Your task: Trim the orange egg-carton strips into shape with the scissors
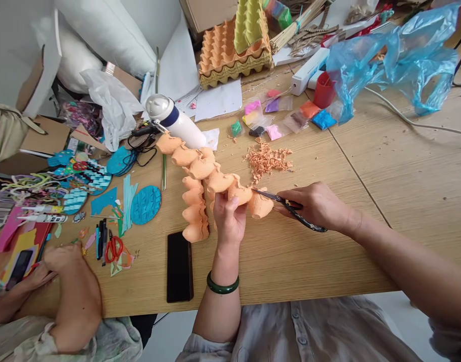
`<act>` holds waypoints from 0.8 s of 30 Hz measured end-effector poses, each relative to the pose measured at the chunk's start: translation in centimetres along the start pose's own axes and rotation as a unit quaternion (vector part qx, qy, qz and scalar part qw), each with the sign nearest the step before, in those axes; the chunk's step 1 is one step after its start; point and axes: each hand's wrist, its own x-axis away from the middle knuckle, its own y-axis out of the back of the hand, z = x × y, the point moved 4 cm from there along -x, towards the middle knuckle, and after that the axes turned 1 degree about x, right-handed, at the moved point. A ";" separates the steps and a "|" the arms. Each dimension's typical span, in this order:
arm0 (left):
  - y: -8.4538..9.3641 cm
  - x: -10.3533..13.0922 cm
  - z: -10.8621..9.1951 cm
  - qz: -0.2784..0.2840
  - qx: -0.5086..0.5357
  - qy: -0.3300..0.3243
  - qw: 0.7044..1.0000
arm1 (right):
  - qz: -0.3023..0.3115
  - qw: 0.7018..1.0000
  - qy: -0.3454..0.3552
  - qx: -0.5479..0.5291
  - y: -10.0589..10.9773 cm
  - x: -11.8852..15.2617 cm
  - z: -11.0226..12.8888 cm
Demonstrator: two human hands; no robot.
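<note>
My left hand (230,217) grips a long orange strip of egg carton (218,182), raised above the table and running up to the left. Fingers of my right hand (318,205) are wrapped round the handles of black scissors (303,221). The scissors' blades meet the strip close to its right end cup (261,205). Whether the blades are apart is hard to tell. Below the held strip, a second orange carton strip (195,211) lies on the table. A heap of orange carton scraps (270,160) is just beyond the scissors.
A white bottle (179,123) stands behind the strip. Stacked egg trays (230,53), small coloured packets (286,120) and a blue plastic bag (399,60) lie farther back. A phone (179,266) rests near the front edge. At left, a co-worker's arm (77,286) is beside red-handled scissors (113,248).
</note>
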 end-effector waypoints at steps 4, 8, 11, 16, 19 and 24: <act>0.2 -0.2 0.0 0.010 -0.001 0.002 1.000 | 0.035 0.999 0.002 -0.038 -0.2 -0.2 -0.3; 0.0 -0.1 0.2 0.036 -0.014 0.020 0.999 | 0.040 0.999 -0.008 -0.035 -0.6 -0.2 -0.3; -0.1 0.0 0.7 0.045 -0.010 0.051 0.998 | 0.019 1.000 -0.006 -0.022 -0.7 -0.1 0.0; -0.1 0.1 0.9 0.039 -0.002 0.052 0.998 | -0.015 1.000 -0.001 -0.002 -0.6 -0.1 0.5; -0.2 0.1 0.8 0.045 0.012 0.054 0.997 | -0.025 1.000 -0.004 -0.007 -0.6 0.0 0.7; -0.2 0.0 0.6 0.046 0.024 0.049 0.997 | -0.010 0.999 -0.015 -0.035 -0.7 0.2 0.8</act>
